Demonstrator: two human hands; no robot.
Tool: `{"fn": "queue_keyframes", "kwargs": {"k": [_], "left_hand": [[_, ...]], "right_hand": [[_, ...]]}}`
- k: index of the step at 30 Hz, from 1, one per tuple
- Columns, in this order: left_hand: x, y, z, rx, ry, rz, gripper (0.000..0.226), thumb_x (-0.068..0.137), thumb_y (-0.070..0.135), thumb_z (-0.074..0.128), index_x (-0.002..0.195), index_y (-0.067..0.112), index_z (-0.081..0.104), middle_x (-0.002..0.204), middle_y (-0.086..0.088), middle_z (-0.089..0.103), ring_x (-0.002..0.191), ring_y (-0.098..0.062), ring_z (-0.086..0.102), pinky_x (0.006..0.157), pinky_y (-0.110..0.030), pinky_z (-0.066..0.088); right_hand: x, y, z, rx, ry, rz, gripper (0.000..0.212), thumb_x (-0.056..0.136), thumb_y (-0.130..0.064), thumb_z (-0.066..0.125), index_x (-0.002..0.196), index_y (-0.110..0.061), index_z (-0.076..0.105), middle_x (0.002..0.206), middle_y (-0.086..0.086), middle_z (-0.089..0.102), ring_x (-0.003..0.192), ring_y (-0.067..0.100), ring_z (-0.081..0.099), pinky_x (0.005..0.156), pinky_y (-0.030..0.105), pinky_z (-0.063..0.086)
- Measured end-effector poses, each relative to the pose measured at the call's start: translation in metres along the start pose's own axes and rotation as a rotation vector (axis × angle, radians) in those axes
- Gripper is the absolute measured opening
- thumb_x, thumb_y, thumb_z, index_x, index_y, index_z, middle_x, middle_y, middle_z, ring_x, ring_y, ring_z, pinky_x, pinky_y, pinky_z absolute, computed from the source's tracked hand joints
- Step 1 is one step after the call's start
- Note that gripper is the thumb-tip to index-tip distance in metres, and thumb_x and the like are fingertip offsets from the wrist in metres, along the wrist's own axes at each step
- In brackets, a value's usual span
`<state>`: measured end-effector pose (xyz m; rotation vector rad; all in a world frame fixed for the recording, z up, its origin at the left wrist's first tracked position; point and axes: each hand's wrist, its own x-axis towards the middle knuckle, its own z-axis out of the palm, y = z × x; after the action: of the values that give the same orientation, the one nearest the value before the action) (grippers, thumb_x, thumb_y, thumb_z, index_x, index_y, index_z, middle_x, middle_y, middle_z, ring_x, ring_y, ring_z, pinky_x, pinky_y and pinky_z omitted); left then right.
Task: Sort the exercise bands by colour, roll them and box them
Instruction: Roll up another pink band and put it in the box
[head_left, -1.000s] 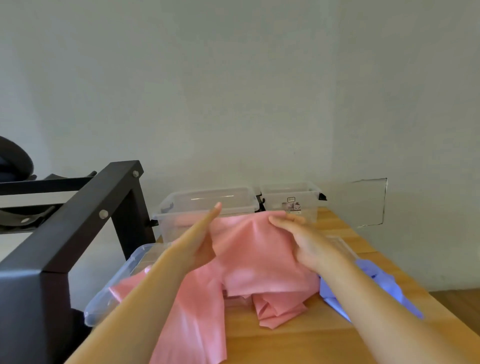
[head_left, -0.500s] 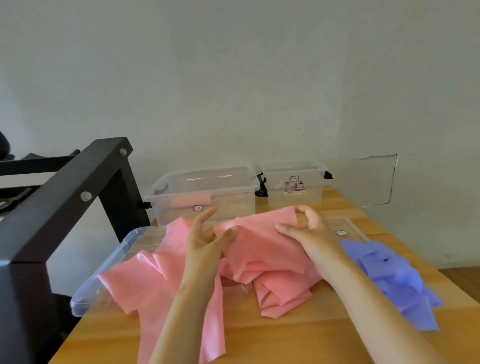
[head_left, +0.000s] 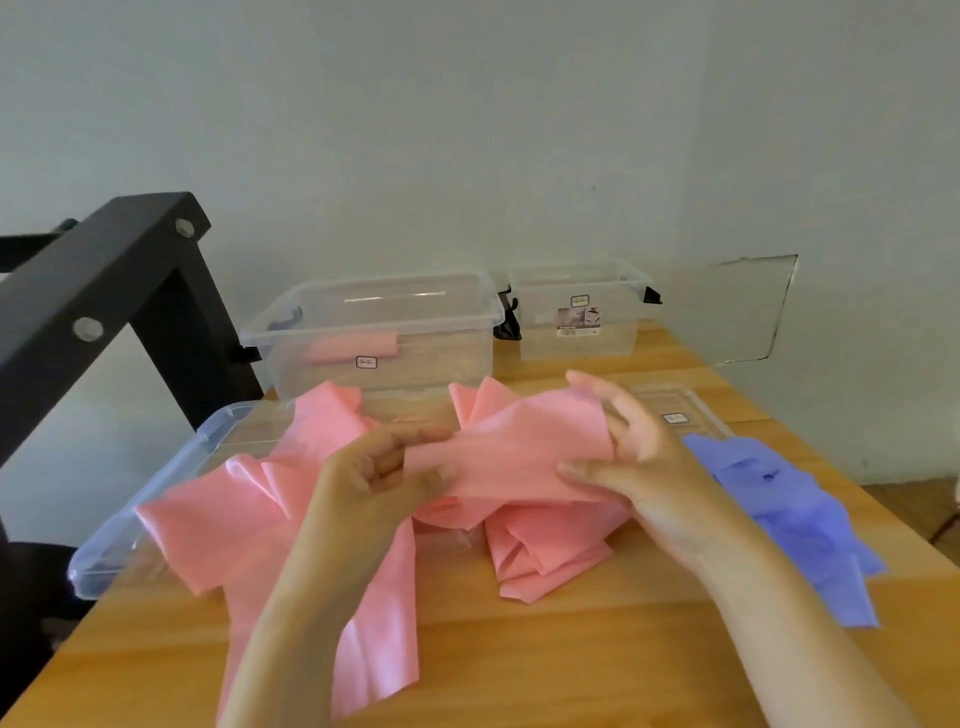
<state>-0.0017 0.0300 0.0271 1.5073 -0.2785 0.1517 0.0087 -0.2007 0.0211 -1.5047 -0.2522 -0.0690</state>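
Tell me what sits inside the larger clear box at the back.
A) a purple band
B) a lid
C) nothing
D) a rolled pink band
D: a rolled pink band shows through the front wall of the larger clear box; the left hand and right hand grip an unrolled pink band in front of it.

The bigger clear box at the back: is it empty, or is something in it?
Not empty. One rolled pink band lies inside the box, showing through its clear front wall. Nothing else shows in it.
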Motion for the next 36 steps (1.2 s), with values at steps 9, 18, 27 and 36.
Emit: {"fn": "queue_keyframes", "kwargs": {"k": [9,18,27,36], "left_hand": [[-0.010,-0.006,0.004,-0.088,-0.052,-0.071,0.059,0.063,-0.002,0.075,0.118,0.014,0.064,0.111,-0.005,0.072,0.093,-0.024,0.070,0.072,-0.040,0.061],[-0.018,-0.011,0.005,-0.031,0.049,-0.102,0.031,0.066,0.006,0.076,0.096,0.013,0.074,0.100,-0.001,0.076,0.092,-0.014,0.071,0.070,-0.018,0.055],[-0.016,-0.016,0.004,0.229,0.045,-0.050,0.018,0.074,-0.008,0.075,0.086,0.006,0.073,0.078,-0.005,0.068,0.065,-0.003,0.062,0.059,-0.012,0.049],[-0.019,-0.009,-0.001,0.115,0.020,-0.056,0.009,0.085,0.010,0.067,0.079,0.005,0.070,0.072,0.004,0.069,0.070,-0.005,0.062,0.065,-0.014,0.050]], "right_hand": [[-0.014,-0.006,-0.006,-0.060,0.091,0.001,0.028,0.077,0.000,0.073,0.096,-0.022,0.070,0.095,0.004,0.076,0.086,0.018,0.069,0.080,0.034,0.051],[-0.020,-0.010,-0.010,-0.267,0.095,-0.025,0.029,0.077,-0.003,0.076,0.091,-0.028,0.075,0.100,-0.010,0.074,0.097,0.010,0.068,0.091,0.035,0.052],[-0.019,-0.002,-0.013,-0.552,0.084,-0.052,0.014,0.082,-0.019,0.075,0.081,-0.032,0.075,0.089,-0.006,0.073,0.085,0.011,0.064,0.080,0.023,0.048],[-0.025,-0.009,-0.017,-0.404,0.013,-0.042,0.010,0.089,-0.025,0.066,0.083,-0.017,0.069,0.087,-0.004,0.070,0.083,0.007,0.062,0.075,0.030,0.043]]}}
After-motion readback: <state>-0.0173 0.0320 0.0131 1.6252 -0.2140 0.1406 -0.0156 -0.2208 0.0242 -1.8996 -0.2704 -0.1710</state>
